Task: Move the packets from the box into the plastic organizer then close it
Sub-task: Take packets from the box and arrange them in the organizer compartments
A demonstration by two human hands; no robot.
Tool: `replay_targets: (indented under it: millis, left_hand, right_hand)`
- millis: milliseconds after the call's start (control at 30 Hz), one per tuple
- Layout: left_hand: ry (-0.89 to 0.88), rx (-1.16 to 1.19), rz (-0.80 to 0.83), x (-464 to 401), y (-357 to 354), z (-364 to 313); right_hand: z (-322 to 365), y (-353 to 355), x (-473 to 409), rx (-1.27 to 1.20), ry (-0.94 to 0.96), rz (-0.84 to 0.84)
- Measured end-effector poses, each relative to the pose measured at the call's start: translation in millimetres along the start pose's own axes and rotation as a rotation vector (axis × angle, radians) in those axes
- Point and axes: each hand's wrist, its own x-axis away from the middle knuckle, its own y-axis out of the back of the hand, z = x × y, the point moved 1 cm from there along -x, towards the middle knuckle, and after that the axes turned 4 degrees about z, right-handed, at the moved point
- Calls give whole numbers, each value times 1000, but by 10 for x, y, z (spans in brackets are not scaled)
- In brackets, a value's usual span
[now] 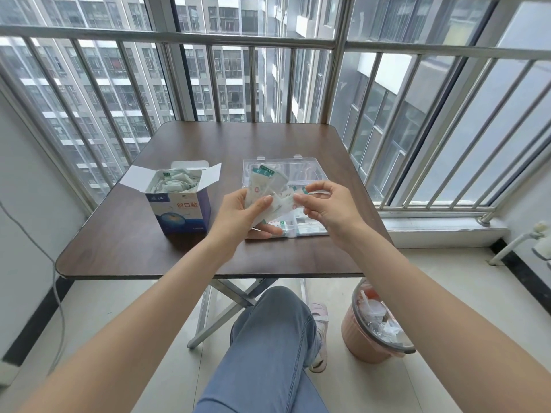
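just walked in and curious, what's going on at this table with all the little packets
A person seated at the table is sorting packets. The left hand holds a fanned bunch of packets above the open plastic organizer, and the right hand pinches one packet at the bunch's edge. The box stands open to the left, with many packets inside.

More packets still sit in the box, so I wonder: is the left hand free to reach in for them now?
Probably not yet: the left hand grips a bunch of packets. The box stands open beside it, nothing between.
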Motion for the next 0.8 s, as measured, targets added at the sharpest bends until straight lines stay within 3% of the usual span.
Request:
replay_targets:
  millis: [233, 533, 800]
  left_hand:
    - [20, -1, 15, -1, 36, 13]
    - [5, -42, 11, -46, -74, 4]
    - [-13, -151, -39, -143, -183, 51]
  right_hand:
    - [3, 40, 28, 109, -14, 139]
    - [7, 122, 34, 43, -38, -35]
    - [42, 311, 78, 324, -97, 26]
